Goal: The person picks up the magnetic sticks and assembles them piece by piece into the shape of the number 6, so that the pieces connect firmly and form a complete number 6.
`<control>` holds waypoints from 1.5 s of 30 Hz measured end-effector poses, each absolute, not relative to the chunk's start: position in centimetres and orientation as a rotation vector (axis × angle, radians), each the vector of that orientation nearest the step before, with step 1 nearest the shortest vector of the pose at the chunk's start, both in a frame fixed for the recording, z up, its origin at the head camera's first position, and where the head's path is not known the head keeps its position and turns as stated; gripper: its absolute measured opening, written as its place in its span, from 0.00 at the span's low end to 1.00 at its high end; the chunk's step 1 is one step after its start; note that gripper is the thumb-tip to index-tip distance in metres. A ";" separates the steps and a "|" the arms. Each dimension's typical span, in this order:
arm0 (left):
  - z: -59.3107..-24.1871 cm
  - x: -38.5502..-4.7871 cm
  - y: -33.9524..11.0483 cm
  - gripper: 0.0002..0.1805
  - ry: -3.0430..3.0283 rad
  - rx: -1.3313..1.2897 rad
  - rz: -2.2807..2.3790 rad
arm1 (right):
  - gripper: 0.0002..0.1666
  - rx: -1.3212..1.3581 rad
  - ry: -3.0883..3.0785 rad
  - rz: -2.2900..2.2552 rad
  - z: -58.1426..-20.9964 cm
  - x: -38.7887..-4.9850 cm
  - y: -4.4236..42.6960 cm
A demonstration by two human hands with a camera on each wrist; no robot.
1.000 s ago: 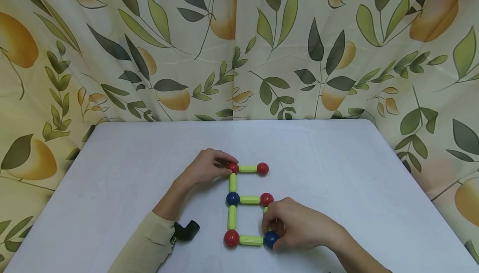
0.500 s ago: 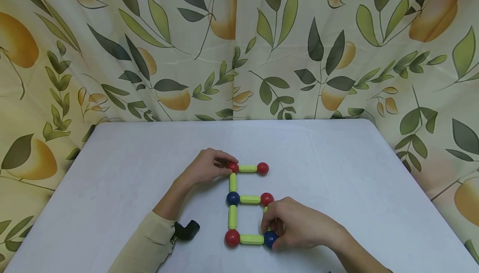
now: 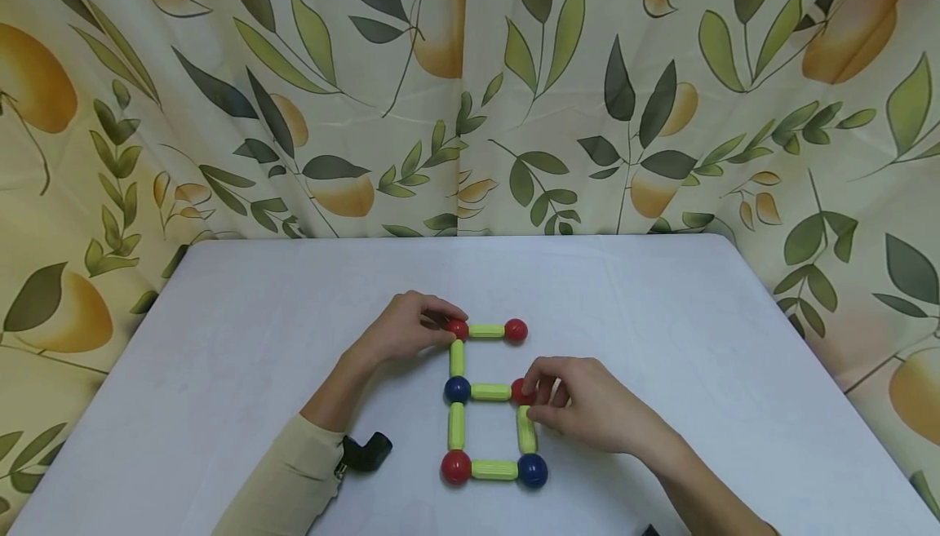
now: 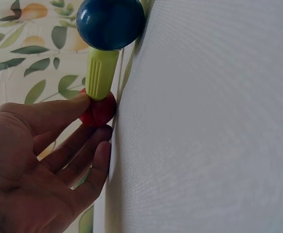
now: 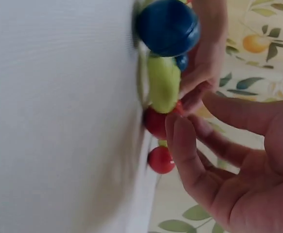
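On the white table lies a figure of magnetic rods and balls, its lower part a closed square. My left hand [image 3: 406, 328] pinches the red ball [image 4: 98, 112] at the upper left corner, thumb on one side and fingers on the other. Rightwards from that ball a green rod [image 3: 486, 330] leads to another red ball [image 3: 516, 330]. My right hand [image 3: 591, 405] is at the middle-right red ball [image 5: 156, 122], fingers loosely bent and thumb apart from it. Below, a slightly tilted green rod [image 3: 526, 430] joins that ball to a blue ball [image 3: 532, 471].
The left side of the figure has a blue ball [image 3: 457, 390] midway and a red ball [image 3: 456, 467] at its lower corner. A black wrist camera [image 3: 369, 452] sits by my left sleeve. Behind the table [image 3: 661, 307] hangs a fruit-and-leaf patterned curtain [image 3: 411, 152].
My right hand has let go of the lower-right blue ball and moved up to the middle-right red ball, uncovering the right-hand rod. My left hand has stayed in place.
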State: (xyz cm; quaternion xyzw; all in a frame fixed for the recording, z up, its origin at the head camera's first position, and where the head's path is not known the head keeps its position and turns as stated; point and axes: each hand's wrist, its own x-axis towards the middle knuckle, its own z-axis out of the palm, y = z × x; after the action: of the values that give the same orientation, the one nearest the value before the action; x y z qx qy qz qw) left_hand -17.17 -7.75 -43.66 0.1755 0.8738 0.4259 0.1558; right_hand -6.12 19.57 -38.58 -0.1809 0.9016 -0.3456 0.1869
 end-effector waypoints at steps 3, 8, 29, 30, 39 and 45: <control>-43.7 -17.2 -7.8 0.16 2.502 0.504 1.222 | 0.15 -0.385 2.574 -0.990 -38.9 -6.4 19.5; -43.8 -17.3 -7.7 0.15 2.502 0.499 1.221 | 0.19 -0.305 2.550 -1.033 -39.5 -6.8 19.5; -43.8 -17.5 -7.7 0.15 2.501 0.528 1.215 | 0.13 -0.260 2.476 -1.151 -40.5 -7.6 19.3; -43.8 -17.6 -7.7 0.15 2.503 0.531 1.214 | 0.13 -0.254 2.472 -1.157 -40.5 -7.7 19.3; -43.7 -18.4 -7.4 0.16 2.554 0.534 1.163 | 0.12 -0.208 2.538 -1.117 -40.7 -8.7 19.1; -43.2 -19.4 -7.0 0.16 2.574 0.522 1.152 | 0.11 -0.183 2.590 -1.091 -40.6 -9.7 19.0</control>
State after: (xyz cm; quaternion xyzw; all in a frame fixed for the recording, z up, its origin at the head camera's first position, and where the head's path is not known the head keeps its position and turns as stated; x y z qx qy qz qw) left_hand -19.35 -6.98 -43.18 0.1803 0.8891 0.3979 0.1367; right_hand -9.70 18.97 -40.56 -0.0640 0.9076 -0.3822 0.1617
